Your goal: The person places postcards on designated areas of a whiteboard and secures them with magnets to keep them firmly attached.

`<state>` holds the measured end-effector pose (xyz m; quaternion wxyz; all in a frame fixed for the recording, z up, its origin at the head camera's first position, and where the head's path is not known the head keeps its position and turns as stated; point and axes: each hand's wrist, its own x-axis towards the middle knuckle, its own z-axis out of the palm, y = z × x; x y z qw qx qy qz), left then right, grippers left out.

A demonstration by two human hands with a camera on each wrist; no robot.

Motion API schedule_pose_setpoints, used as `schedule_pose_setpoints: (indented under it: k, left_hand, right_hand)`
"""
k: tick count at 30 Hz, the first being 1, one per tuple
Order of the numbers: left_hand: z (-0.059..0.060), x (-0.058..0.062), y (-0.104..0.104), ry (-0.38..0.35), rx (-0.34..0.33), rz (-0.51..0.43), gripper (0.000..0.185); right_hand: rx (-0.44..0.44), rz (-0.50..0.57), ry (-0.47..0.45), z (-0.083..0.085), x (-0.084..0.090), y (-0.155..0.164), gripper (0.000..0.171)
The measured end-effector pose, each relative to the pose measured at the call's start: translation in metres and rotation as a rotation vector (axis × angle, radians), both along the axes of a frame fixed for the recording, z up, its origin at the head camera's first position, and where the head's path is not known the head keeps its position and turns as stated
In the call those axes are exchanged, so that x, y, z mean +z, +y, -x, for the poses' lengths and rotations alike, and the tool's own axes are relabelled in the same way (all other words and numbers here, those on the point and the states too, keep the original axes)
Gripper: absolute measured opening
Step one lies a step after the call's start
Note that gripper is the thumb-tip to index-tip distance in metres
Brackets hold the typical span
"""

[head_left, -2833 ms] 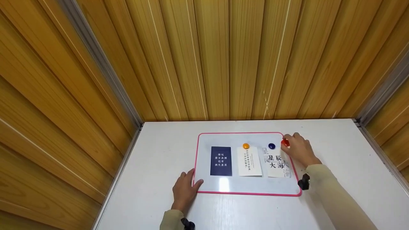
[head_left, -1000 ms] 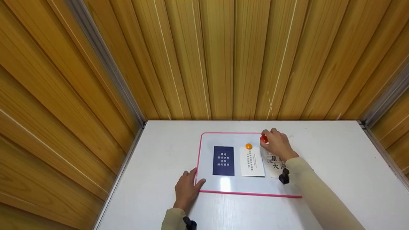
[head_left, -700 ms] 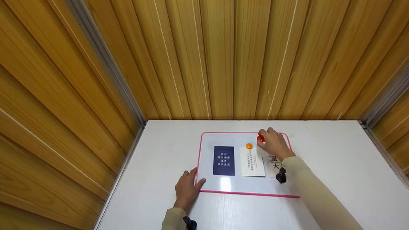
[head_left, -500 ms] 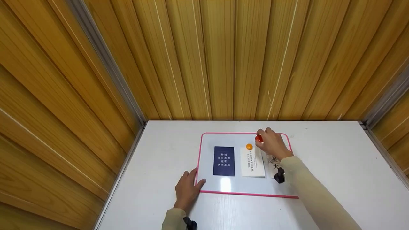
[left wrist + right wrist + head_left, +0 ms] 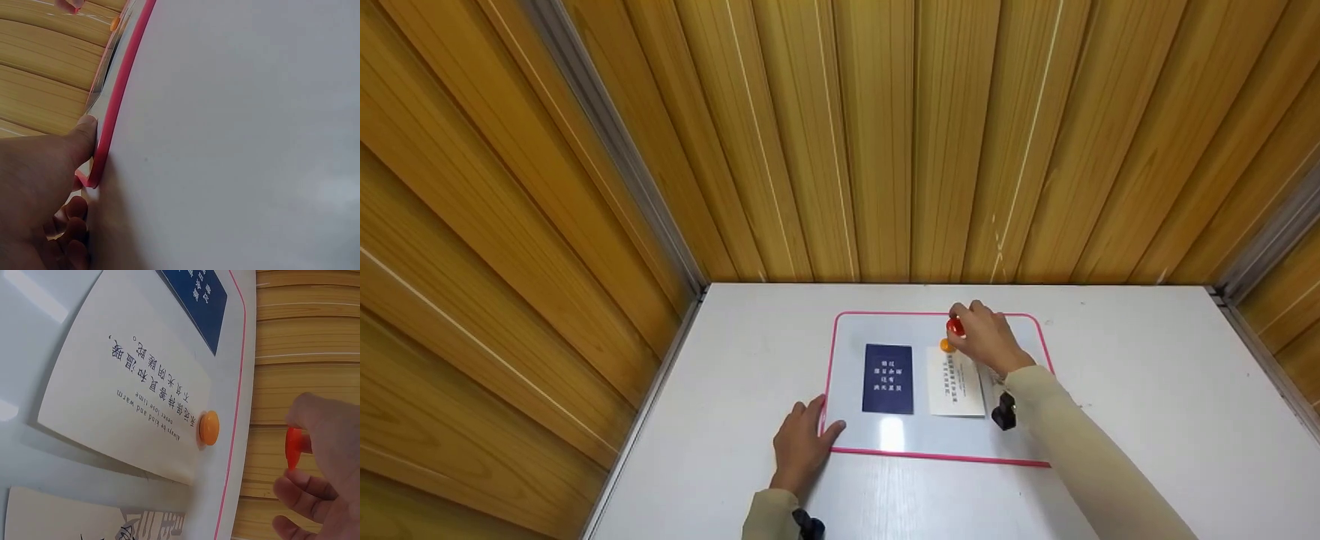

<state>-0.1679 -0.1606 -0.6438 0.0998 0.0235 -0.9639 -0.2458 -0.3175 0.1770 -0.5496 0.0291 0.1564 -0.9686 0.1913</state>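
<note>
A small whiteboard [image 5: 945,442] with a pink frame lies on the table. My left hand [image 5: 799,444] holds its near left corner, the thumb on the frame and the fingers at the left side. Between thumb and fingertips, my right hand [image 5: 984,335] pinches a round red magnet [image 5: 293,448], raised over the board's upper part. An orange magnet [image 5: 210,427] sits at the top of the white card [image 5: 129,382] in the middle. Left of that lies a dark blue card [image 5: 888,379] with no magnet seen on it. A third card [image 5: 67,517] is mostly hidden in the head view.
White table surface [image 5: 735,360] surrounds the board. Wood-patterned panels [image 5: 877,150] rise behind the table and at both sides, with metal strips [image 5: 615,135] in the corners. The right forearm covers the board's right part.
From the board's right edge, my right hand has moved left with the red magnet, past the blue magnet, which is now hidden, to near the orange one. The left hand stays at the corner.
</note>
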Motion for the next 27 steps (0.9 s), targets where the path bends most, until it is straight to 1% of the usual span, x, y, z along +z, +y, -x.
schedule_pose_setpoints:
  k: [4,10,17,27]
  left_hand:
    - [-0.001,0.001,0.000,0.014,-0.003,-0.003,0.062]
    - [-0.003,0.003,0.001,0.016,-0.007,-0.001,0.062]
    - [-0.002,0.003,0.001,0.015,-0.010,0.017,0.063]
    - [-0.003,0.004,0.001,-0.005,-0.008,-0.020,0.062]
  right_hand:
    - [0.004,-0.007,-0.007,0.001,0.000,-0.007,0.039]
    - [0.047,-0.008,0.040,0.002,-0.001,-0.017,0.039]
    - [0.061,-0.008,0.029,0.003,-0.002,-0.027,0.039]
    - [0.089,-0.013,0.060,0.004,-0.004,-0.039,0.037]
